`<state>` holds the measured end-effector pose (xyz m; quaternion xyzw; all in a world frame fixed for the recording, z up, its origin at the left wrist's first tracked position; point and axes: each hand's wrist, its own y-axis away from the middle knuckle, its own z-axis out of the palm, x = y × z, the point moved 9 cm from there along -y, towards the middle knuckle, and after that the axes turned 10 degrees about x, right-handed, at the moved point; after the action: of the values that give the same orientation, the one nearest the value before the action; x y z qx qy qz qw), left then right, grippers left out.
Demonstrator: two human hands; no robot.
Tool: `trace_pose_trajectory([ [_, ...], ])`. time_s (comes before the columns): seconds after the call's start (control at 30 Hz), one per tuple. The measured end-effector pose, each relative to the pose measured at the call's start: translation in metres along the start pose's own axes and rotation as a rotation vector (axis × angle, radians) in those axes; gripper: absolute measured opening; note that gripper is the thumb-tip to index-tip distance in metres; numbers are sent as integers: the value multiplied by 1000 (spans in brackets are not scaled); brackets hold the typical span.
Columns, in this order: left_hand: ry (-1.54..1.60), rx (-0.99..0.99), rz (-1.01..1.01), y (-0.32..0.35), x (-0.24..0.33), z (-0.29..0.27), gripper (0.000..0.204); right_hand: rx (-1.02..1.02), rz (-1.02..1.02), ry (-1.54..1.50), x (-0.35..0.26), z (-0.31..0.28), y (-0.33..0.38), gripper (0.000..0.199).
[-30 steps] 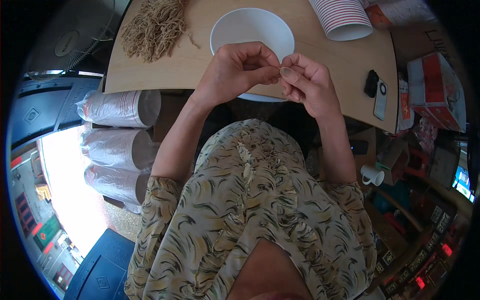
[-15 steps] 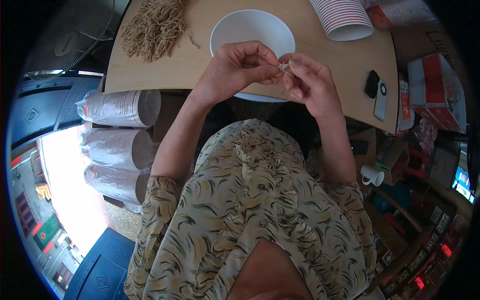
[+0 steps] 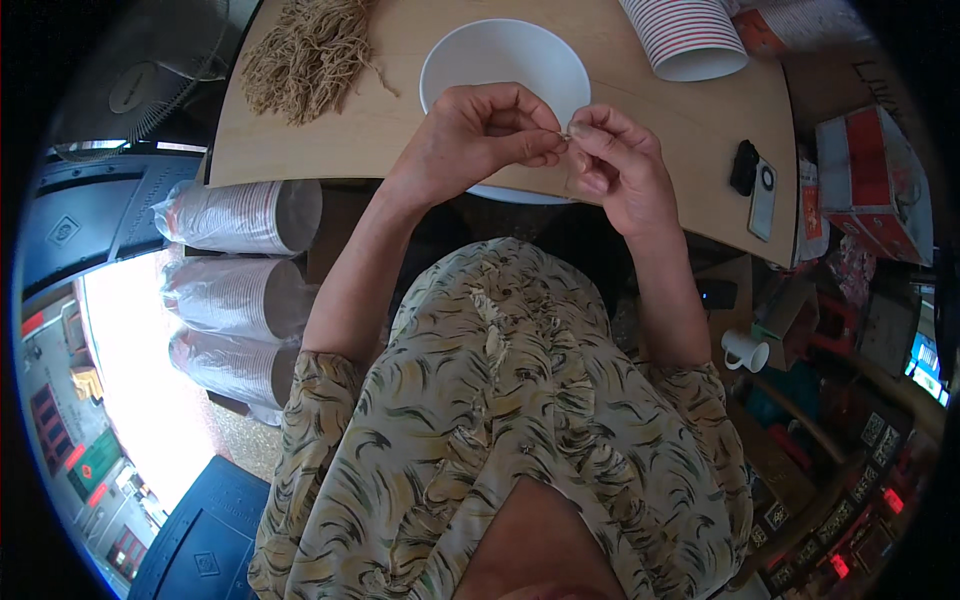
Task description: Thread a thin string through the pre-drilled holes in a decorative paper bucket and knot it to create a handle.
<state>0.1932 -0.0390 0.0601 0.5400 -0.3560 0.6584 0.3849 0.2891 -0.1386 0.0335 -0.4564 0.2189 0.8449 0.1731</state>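
Far left of the white bowl (image 3: 505,60), a heap of tan strands (image 3: 308,55) is lying on the worktop (image 3: 400,140). Over the bowl's near rim, the left hand (image 3: 478,135) is pinching its fingers closed on a tiny strand piece (image 3: 567,131); the right hand (image 3: 620,165) is meeting it, fingertips nipping the same piece. Right of the bowl, a striped cup stack (image 3: 688,35) is lying.

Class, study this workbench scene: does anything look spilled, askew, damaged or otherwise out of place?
Nothing stands out. The white bowl sits upright on the wooden table, the tan fibre pile lies heaped beside it, and both hands pinch a small item.
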Motion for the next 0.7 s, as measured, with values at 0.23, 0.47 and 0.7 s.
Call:
trace_pose_trajectory([
  [0.23, -18, 6, -38, 2, 4, 2, 22, 28, 8, -61, -2, -4, 1, 11],
  [0.47, -32, -12, -24, 1, 5, 5, 27, 44, -31, -170, -2, -7, 3, 13],
  [0.7, -73, 57, 73, 3, 12, 7, 15, 99, -89, 257, -29, -18, 14, 13],
])
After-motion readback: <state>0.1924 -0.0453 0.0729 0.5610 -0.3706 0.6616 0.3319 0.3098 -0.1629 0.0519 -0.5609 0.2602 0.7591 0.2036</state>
